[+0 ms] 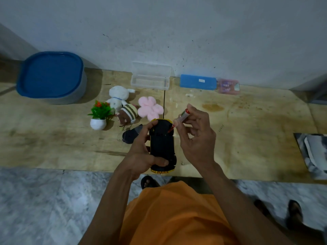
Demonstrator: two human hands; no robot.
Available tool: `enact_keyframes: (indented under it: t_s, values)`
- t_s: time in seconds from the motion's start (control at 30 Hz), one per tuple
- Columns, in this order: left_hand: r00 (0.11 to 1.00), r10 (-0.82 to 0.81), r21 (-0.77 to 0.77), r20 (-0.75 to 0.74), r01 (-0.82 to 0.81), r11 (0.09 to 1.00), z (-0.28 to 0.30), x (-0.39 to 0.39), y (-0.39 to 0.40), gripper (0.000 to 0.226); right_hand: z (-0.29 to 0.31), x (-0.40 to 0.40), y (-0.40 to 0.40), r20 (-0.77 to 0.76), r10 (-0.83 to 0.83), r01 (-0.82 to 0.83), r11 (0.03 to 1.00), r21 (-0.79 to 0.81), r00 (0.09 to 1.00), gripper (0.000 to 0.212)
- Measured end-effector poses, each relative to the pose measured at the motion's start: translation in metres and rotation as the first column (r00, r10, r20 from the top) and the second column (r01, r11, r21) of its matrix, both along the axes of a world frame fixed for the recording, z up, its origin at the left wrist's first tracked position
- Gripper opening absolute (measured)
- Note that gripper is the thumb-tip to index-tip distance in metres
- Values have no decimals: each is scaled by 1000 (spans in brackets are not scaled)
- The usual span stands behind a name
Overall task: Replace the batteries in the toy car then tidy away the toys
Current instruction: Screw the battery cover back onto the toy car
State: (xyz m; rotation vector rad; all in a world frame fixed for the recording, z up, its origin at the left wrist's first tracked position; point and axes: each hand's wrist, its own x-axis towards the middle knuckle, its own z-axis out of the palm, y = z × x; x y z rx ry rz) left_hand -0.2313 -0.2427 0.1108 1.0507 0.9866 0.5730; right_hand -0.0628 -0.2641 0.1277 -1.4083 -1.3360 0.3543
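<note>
The toy car (161, 144) is yellow with a black underside, turned belly-up above the counter's near edge. Behind it lie a white plush rabbit (118, 98), a striped plush (127, 114) and a pink plush flower (150, 107), close together.

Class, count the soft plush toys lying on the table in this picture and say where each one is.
3. A white plush animal lies nearest the wall, a brown striped plush lies in front of it, touching it, and a pink plush flower lies to their right. None seems hidden.

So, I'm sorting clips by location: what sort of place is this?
Probably a plain room at home: a low plywood bench against a bare wall, marbled floor tiles, soft toys.
</note>
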Motion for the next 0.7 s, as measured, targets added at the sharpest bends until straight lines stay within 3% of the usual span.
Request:
enact_keyframes:
  t_s: [0.3,0.5,0.6,0.7]
  values:
    - [999,4,-9,-52,-4,1000,-1,11,4,112,-7,8,10,-102,-15,10,999,-51,995,49]
    - [995,90,-58,-38,-92,994,-9,34,14,69,3,33,12,-346,-136,116,990,-79,928,48]
    - [984,161,-56,-75,-165,985,-16,53,20,73,13,60,8,-420,-198,179,980,-85,886,46]
    - [954,294,-156,-55,-299,942,-24,76,27,79,18,92,4,-470,-262,246,964,-97,843,44]
